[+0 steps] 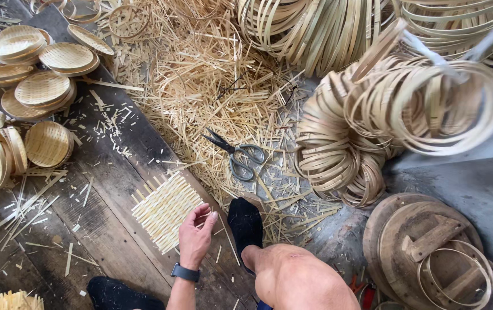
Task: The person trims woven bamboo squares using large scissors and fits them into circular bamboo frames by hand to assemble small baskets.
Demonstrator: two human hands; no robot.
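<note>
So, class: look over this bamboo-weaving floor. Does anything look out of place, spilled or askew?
Yes. The scissors lie open in the loose pile of bamboo strips, where a foot could find them. Offcuts litter the wooden boards, and some woven trays stand tipped on edge instead of stacked.

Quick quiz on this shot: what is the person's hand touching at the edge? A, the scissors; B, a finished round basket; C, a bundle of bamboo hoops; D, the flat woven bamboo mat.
D: the hand pinches the near edge of the flat woven bamboo mat on the wooden board, while the scissors lie apart on the bamboo shavings.
</note>
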